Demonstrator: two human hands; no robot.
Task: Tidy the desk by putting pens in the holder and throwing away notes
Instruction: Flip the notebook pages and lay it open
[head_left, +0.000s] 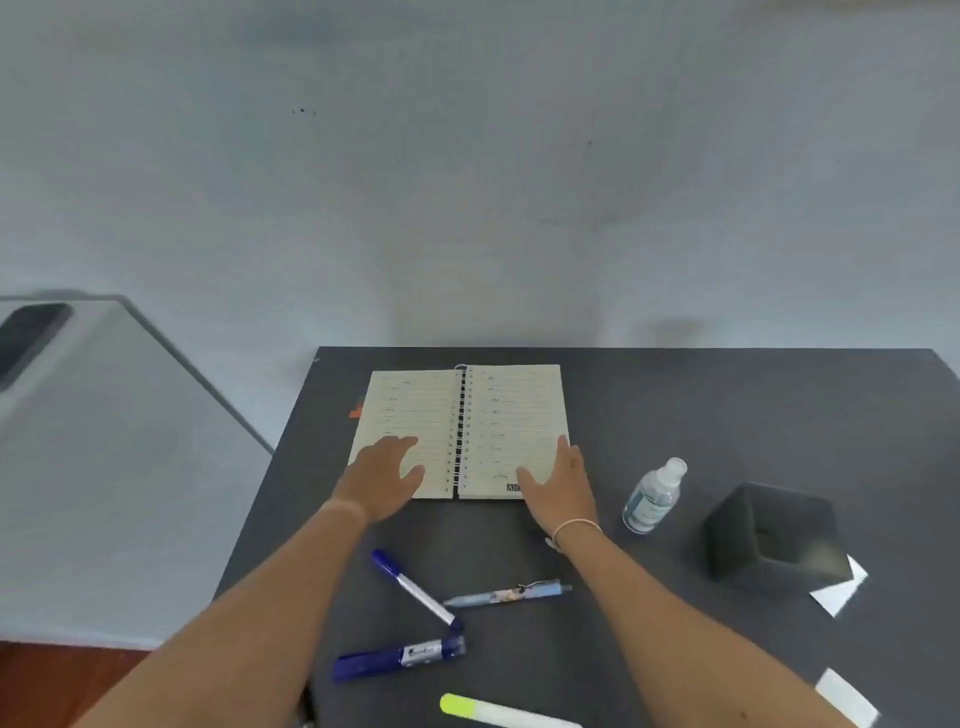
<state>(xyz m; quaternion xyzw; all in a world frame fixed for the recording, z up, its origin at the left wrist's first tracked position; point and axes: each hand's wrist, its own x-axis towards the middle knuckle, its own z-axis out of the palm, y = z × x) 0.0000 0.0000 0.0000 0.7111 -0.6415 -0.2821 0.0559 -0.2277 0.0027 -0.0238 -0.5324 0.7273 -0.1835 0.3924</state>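
Note:
An open spiral notebook (498, 410) lies at the back of the dark desk (727, 405). My left hand (387, 475) rests flat on its left page, fingers apart. My right hand (558, 483) lies on the lower right corner of the right page, holding nothing. Near the front lie a white and blue pen (415, 590), a light blue patterned pen (511, 594), a thick blue marker (400, 657) and a yellow highlighter (498, 713). A dark square pen holder (774, 535) stands at the right. White paper notes lie by the holder (841, 590) and at the front right edge (847, 696).
A small clear bottle (653, 496) with a white cap stands between the notebook and the holder. An orange tab (357, 408) pokes out left of the notebook. A grey surface (104, 441) with a dark phone (28, 338) sits to the left, past the desk's edge.

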